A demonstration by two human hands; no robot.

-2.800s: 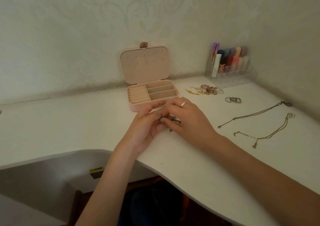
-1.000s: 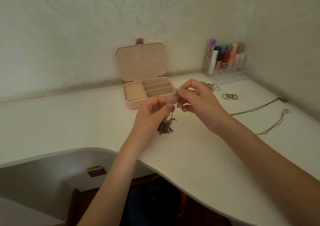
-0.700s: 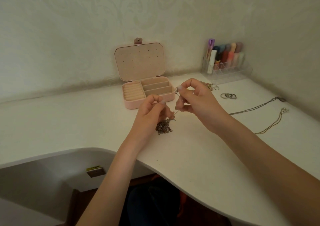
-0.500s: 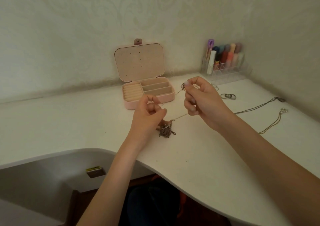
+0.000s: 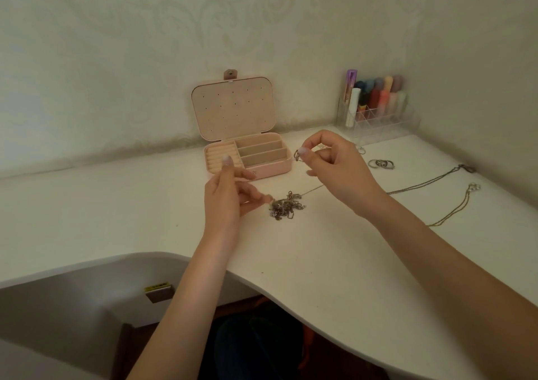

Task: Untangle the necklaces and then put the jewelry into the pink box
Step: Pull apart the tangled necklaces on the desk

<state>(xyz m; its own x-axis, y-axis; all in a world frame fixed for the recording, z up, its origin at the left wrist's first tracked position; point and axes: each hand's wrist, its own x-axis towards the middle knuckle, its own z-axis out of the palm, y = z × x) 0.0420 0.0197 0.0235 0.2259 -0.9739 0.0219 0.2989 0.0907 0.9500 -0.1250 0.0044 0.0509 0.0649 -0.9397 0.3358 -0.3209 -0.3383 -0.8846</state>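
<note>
Seen from the head camera, a knotted clump of necklaces [image 5: 286, 206] lies on the white table [image 5: 334, 263] just in front of the open pink box [image 5: 273, 169], with two straightened chains well apart to the right. The right hand [image 5: 334, 167] pinches one chain's ring end, lifted so a thin strand runs taut down to the clump, while the left hand [image 5: 230, 196] hovers beside it, fingers loose and holding nothing. The chains look light, limp and easily kinked, so loose ends seem the safest hold.
</note>
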